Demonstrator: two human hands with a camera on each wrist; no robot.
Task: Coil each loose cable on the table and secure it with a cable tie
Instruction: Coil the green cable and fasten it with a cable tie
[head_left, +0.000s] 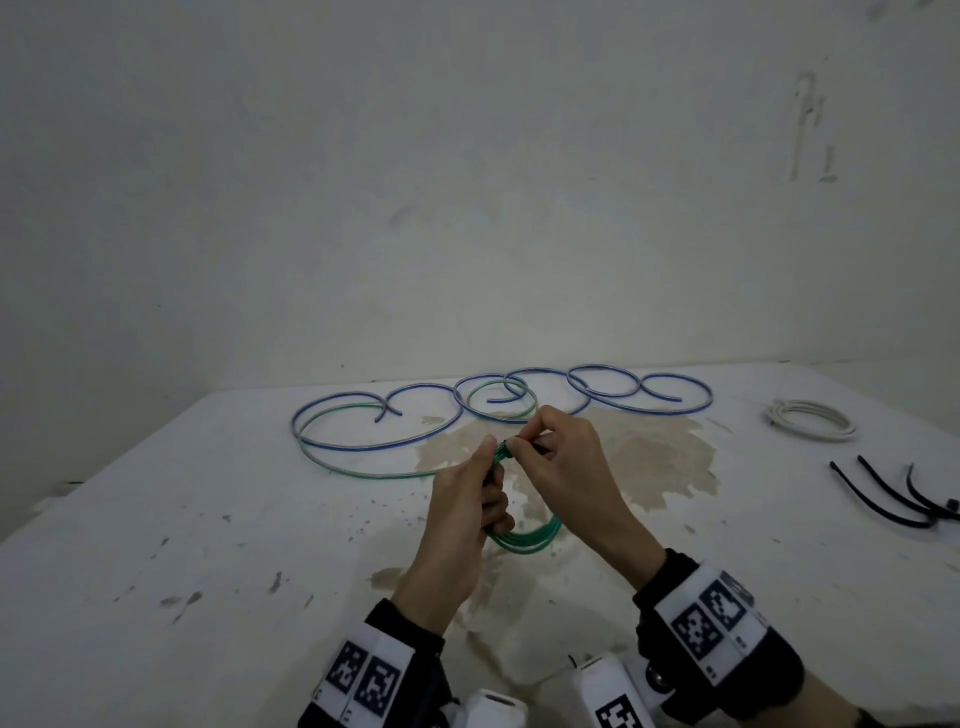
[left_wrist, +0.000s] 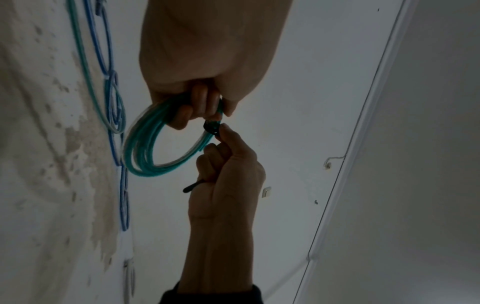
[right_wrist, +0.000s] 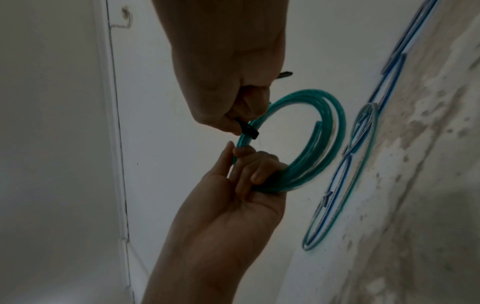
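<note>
Two hands meet over the desk (head_left: 218, 525), and everything turns on the black tie (right_wrist: 248, 130) wrapped round the green coil (right_wrist: 335, 131). The coil is held up off the desk, its ring standing roughly upright, with the tie crossing the bundle at the top edge, just above the left hand (head_left: 462, 519). That hand is the anchor: its fingers (right_wrist: 255, 170) curl right round the gathered strands below the tie, thumb pressed alongside, a full closed grip. The right hand (head_left: 563, 467) sits at the tie itself, on the side of the coil away from the left hand. Its fingers (left_wrist: 228, 133) are pinched tight on the tie close to the coil, and the tie's tail (left_wrist: 191, 187) pokes out past the curled fingers. So the strap's long axis runs away from the coil through the right fist, and my read is that the next pull goes along that line, away from the coil, to cinch it down. Whether the tie is already snug I cannot tell.

Beyond the coil, the blue cable (head_left: 597, 384) sprawls in loose loops on the desk, with a green strand (head_left: 363, 474) trailing among them. Right of the coil lies a white coil (head_left: 810, 420), and nearer than that the spare ties (head_left: 893, 499), well apart from both hands.
</note>
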